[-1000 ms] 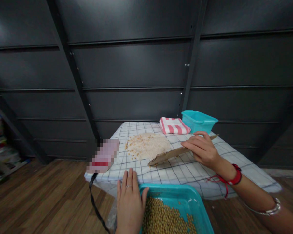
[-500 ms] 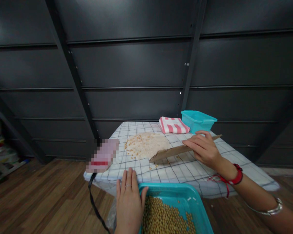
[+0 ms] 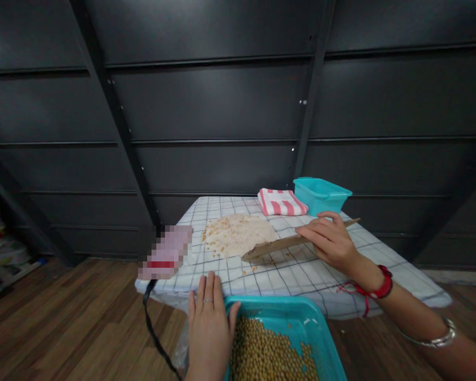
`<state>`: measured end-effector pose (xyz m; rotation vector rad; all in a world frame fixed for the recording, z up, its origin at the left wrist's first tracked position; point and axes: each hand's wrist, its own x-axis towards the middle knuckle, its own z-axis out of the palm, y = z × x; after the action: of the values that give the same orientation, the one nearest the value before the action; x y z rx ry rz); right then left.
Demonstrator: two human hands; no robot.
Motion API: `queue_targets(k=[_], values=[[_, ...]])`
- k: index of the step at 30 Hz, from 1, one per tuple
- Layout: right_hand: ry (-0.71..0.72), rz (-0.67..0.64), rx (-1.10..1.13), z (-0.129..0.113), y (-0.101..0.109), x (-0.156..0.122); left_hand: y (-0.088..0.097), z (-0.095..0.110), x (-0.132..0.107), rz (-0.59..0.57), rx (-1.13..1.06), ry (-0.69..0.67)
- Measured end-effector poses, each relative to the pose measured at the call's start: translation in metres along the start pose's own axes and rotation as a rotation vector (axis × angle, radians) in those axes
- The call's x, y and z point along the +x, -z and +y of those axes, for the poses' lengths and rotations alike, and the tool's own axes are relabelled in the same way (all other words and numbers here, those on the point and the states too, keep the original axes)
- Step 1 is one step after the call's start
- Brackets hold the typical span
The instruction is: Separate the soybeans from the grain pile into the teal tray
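My right hand [image 3: 333, 244] grips a strip of brown cardboard [image 3: 275, 247], its far end angled down onto the checked cloth beside a spread pile of pale, rice-like grains [image 3: 241, 235]. Yellowish beans [image 3: 216, 233] lie mostly over the left part of that pile, with a few stray ones by the cardboard's lower edge. My left hand [image 3: 209, 323] is open, fingers stretched toward the table edge and thumb over the rim of a turquoise tray [image 3: 301, 302]. Many greenish-tan beans [image 3: 267, 352] fill the tray's lower left; its near end is out of frame.
A checked cloth [image 3: 262, 283] covers the table. At the back right stand a turquoise basket [image 3: 323, 203] and a folded pink-and-white striped towel [image 3: 281, 202]. On the left edge lies a blurred pink item [image 3: 170, 248] with a black strap [image 3: 153, 323]. Behind is a dark panelled wall [image 3: 214, 106].
The whole view has shifted very slightly. Both hands, the cardboard and the grain pile look essentially the same as before.
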<state>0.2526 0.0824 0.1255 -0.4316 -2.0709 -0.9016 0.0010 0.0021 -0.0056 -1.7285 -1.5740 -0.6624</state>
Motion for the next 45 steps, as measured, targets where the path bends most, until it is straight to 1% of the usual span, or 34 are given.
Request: queue_targets(k=[3, 6, 10, 16, 22, 27, 31, 37, 41, 45], values=[[-0.012, 0.002, 0.016, -0.001, 0.009, 0.000, -0.001, 0.000, -0.001, -0.008, -0.008, 0.011], [-0.020, 0.021, 0.012, 0.000, 0.012, -0.001, -0.001, 0.000, -0.001, -0.020, -0.026, 0.030], [-0.032, 0.035, 0.001, -0.002, 0.009, -0.002, -0.002, 0.000, -0.002, -0.027, -0.042, 0.033], [-0.048, 0.026, 0.064, -0.011, 0.005, 0.001, -0.003, -0.001, -0.002, -0.030, -0.085, 0.048], [-0.003, -0.006, 0.058, -0.013, 0.011, 0.001, -0.003, -0.001, -0.002, -0.015, -0.060, 0.033], [-0.023, -0.007, 0.075, -0.015, 0.016, 0.000, -0.005, -0.001, -0.004, -0.050, -0.052, 0.039], [-0.016, 0.019, 0.075, -0.016, 0.016, 0.004, -0.003, -0.001, -0.003, -0.056, -0.064, 0.038], [0.006, -0.003, 0.062, -0.018, 0.018, 0.004, -0.001, -0.001, -0.001, -0.038, -0.062, 0.032], [-0.020, -0.007, 0.056, -0.017, 0.021, 0.003, -0.002, -0.001, -0.001, -0.045, -0.077, 0.039], [-0.020, 0.012, 0.036, -0.017, 0.017, 0.006, -0.001, 0.000, 0.000, -0.044, -0.068, 0.033]])
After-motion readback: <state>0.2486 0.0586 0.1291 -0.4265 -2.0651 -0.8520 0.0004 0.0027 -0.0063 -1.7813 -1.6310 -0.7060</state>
